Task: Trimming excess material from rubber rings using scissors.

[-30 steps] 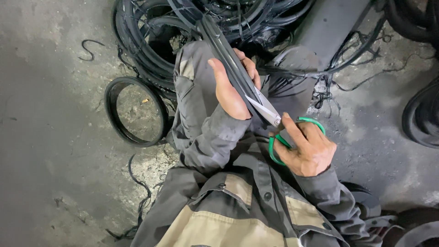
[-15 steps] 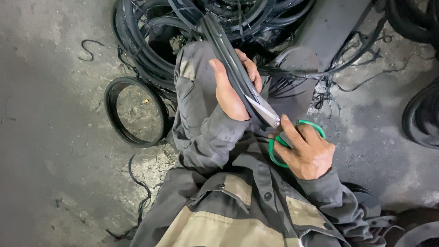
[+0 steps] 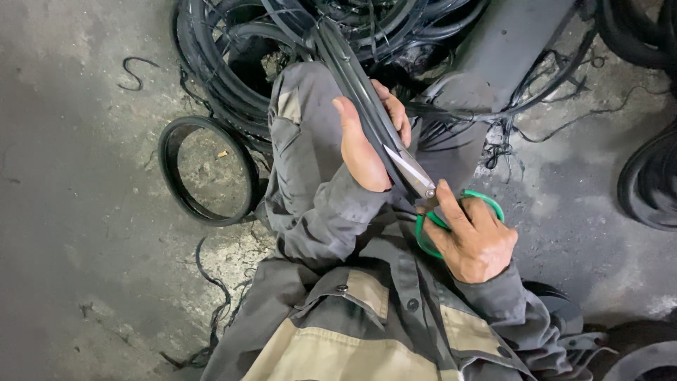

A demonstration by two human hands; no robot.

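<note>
My left hand (image 3: pixel 367 141) grips a long black rubber strip (image 3: pixel 352 77) that runs up from my lap into a heap of black rubber rings. My right hand (image 3: pixel 472 240) holds green-handled scissors (image 3: pixel 458 212), fingers through the loops. The metal blades (image 3: pixel 409 171) lie along the strip just below my left hand, pointing up and left. I sit on the floor in grey work clothes, knees raised.
A pile of black rubber hoops and strips (image 3: pixel 233 63) lies ahead of my knees. One loose black ring (image 3: pixel 208 169) rests on the concrete floor at left. Thin rubber trimmings (image 3: pixel 211 296) are scattered nearby. More rings (image 3: pixel 649 183) sit at the right edge.
The scissors' blades have slid a little further up along the strip. Both hands keep their hold.
</note>
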